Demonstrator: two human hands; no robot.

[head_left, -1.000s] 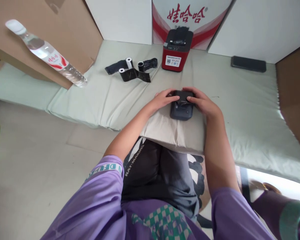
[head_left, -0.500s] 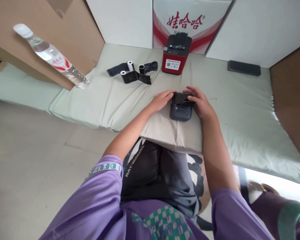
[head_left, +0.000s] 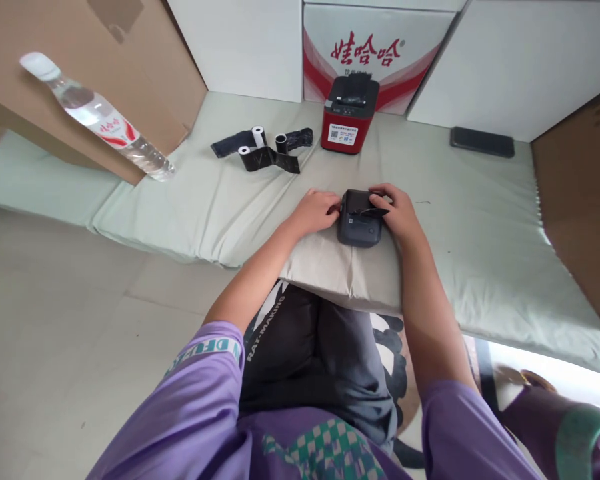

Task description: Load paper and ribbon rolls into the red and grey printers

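A small dark grey portable thermal printer [head_left: 360, 230] sits near the front edge of the cushioned bench, with a strip of black paper [head_left: 375, 213] lying over its top. My left hand [head_left: 316, 209] is closed, its curled fingertips against the printer's left side. On the opposite side my right hand [head_left: 396, 210] grips the printer's upper right, thumb on the black strip and fingers behind. Farther back stands a red receipt printer [head_left: 347, 127] with black paper at its top. Left of it lie partly unrolled black paper rolls [head_left: 260, 159].
A clear water bottle [head_left: 107, 123] stands at the left before a cardboard box [head_left: 150, 60]. Toward the right back is a flat black phone-like slab [head_left: 482, 142]. White panels and a printed carton [head_left: 375, 30] line the back; another cardboard box [head_left: 580, 200] bounds the right.
My left hand has slid from the printer's top left corner down its left side, and its fingers have curled. My right hand stays at the right side. The view has shifted slightly.
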